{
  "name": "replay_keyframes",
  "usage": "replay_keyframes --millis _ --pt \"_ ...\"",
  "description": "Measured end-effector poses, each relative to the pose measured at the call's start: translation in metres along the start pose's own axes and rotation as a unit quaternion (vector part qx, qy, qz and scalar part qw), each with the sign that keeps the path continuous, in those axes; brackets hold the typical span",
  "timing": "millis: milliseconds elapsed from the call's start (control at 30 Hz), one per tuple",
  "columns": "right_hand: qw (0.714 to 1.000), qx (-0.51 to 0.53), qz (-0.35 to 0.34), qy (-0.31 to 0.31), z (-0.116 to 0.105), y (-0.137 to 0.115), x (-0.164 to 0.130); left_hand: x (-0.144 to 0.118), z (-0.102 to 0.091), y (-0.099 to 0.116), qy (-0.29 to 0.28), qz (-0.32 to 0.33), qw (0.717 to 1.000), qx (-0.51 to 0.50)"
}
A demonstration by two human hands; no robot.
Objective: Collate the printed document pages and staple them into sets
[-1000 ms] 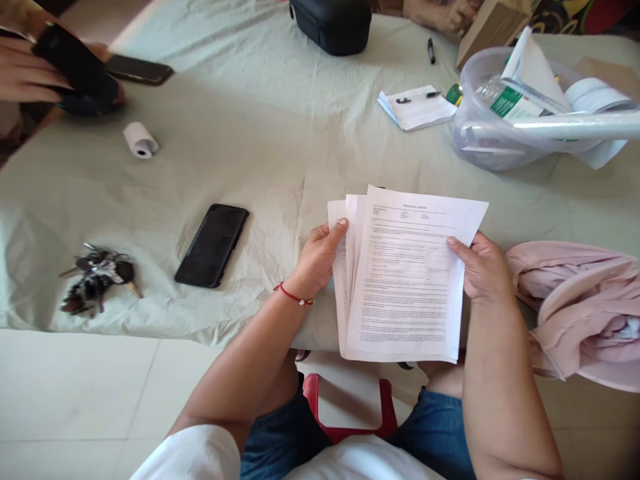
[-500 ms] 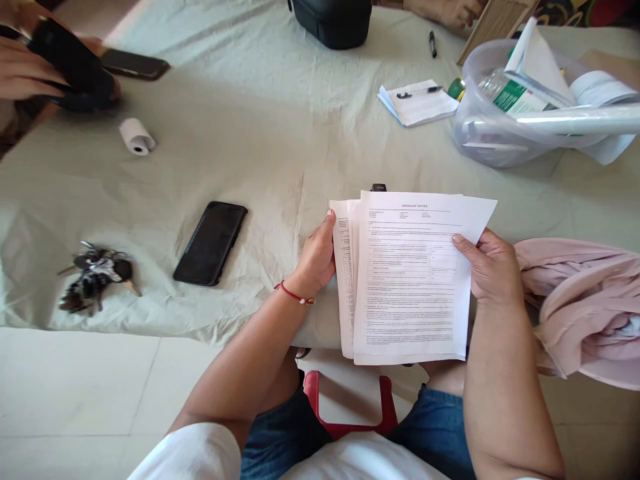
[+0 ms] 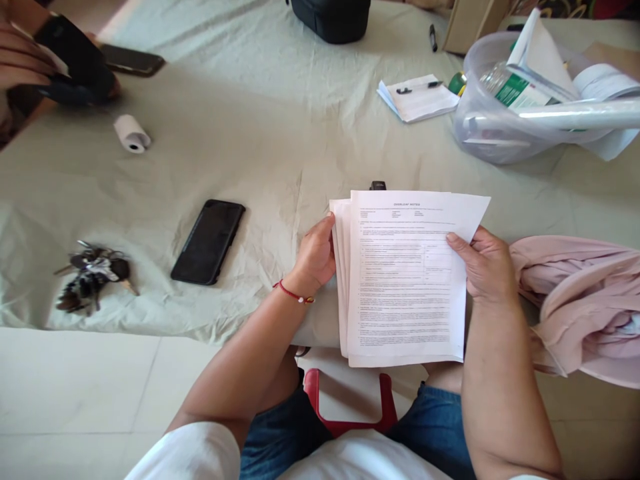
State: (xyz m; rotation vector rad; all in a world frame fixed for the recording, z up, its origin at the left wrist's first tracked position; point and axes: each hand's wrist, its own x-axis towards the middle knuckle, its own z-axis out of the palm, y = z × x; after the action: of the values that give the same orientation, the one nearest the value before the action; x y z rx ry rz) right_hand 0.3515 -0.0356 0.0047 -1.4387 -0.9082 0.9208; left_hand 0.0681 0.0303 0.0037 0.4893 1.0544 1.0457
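I hold a small stack of printed paper sheets (image 3: pixel 400 280) over the near edge of a table covered in pale green cloth (image 3: pixel 260 127). My left hand (image 3: pixel 316 255) grips the stack's left edge; a red string bracelet is on that wrist. My right hand (image 3: pixel 483 265) grips the right edge, thumb on the top sheet. The sheets are fanned slightly at the left. A small black object (image 3: pixel 378 185) peeks out just behind the stack's top edge.
A black phone (image 3: pixel 209 241) and a bunch of keys (image 3: pixel 91 277) lie left of my hands. A paper roll (image 3: pixel 131 133), notepad with pen (image 3: pixel 419 98), clear tub of papers (image 3: pixel 525 100), black case (image 3: pixel 331 19) and pink cloth (image 3: pixel 585 300) surround. Another person's hands (image 3: pixel 30 63) hold a dark device far left.
The fanned sheets have been drawn closer together into a neater stack. My left hand slid from the top sheet's face to the stack's left edge. My right hand stayed put.
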Motion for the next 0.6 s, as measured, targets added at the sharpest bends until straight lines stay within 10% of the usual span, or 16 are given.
replay_keyframes --millis 600 --pt "1.0 0.0 -0.023 -0.014 -0.001 0.0077 0.0028 0.0029 -0.0019 -0.0053 -0.025 -0.027 0.999 -0.024"
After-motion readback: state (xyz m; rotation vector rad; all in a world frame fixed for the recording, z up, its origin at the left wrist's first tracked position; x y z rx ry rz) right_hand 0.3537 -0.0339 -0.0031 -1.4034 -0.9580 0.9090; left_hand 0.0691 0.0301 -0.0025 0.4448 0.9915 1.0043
